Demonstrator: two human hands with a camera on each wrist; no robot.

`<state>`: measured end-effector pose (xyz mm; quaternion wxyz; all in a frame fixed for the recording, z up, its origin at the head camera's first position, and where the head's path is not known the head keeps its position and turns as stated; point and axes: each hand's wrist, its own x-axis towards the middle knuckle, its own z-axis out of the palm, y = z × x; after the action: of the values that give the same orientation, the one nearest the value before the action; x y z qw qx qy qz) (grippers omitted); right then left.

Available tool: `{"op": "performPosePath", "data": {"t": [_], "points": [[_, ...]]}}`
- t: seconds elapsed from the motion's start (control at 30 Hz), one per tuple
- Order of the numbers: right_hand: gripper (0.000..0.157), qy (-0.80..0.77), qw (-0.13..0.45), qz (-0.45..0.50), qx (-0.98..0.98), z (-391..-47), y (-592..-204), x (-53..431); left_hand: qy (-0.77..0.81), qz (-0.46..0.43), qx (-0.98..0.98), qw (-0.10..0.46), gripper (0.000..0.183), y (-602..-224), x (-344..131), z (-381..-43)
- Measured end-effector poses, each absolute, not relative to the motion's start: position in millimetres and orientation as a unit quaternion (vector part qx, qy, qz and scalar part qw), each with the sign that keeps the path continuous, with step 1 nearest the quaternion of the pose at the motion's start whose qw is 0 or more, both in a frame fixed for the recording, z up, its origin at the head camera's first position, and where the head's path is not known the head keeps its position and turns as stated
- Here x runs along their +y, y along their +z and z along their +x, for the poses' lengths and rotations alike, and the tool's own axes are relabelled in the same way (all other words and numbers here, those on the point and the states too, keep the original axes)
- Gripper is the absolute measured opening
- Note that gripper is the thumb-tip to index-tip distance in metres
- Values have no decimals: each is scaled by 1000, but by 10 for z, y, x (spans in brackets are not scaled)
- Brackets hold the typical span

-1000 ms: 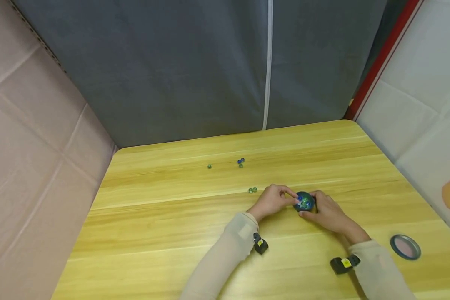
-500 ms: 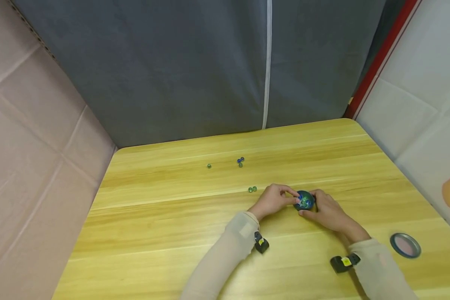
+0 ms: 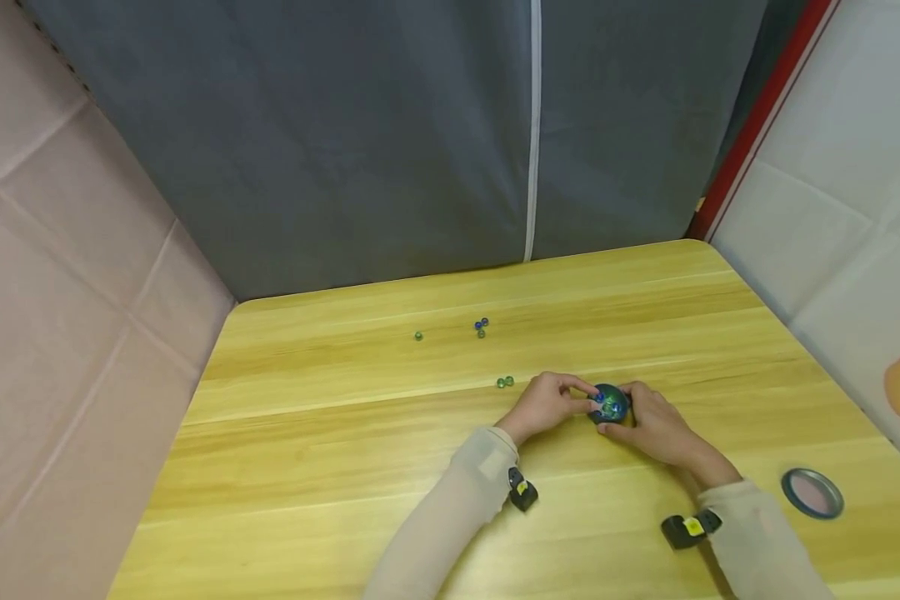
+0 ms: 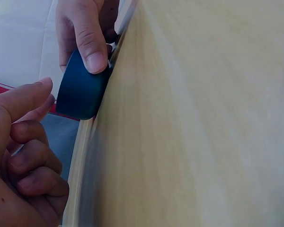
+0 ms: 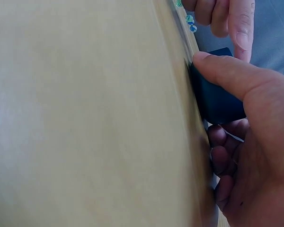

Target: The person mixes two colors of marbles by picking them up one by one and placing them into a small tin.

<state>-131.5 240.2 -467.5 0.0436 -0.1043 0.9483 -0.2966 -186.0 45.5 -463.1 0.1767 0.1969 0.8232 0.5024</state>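
Blue and round, a small tin (image 3: 610, 404) sits on the bench (image 3: 345, 450) toward its near right, with blue and green marbles (image 3: 607, 406) showing inside it. We see both hands meeting around it. Our right hand (image 3: 656, 425) has its grip on the tin, thumb pressed along the wall and fingers curled behind, as the right wrist view shows (image 5: 217, 101). Our left hand (image 3: 547, 400) sits just left of the tin with an index fingertip at the rim, the other fingers curled and grasping nothing we can make out; in the left wrist view the tin (image 4: 83, 90) stands just beyond that fingertip, and we cannot tell whether they touch. Loose marbles lie farther out: a green pair (image 3: 505, 382) just left of the left hand, a blue and green cluster (image 3: 482, 326) beyond, and a single green one (image 3: 418, 336) farther left. A round lid (image 3: 812, 493) lies at the near right, well apart from the tin
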Motion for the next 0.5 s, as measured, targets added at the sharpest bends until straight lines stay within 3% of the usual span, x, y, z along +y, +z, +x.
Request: {"op": "performPosePath", "data": {"t": [0.5], "points": [[70, -294, 39, -106, 949, -1322, -4686, 2403, 520, 179, 817, 169, 22, -4559, 183, -1941]]}}
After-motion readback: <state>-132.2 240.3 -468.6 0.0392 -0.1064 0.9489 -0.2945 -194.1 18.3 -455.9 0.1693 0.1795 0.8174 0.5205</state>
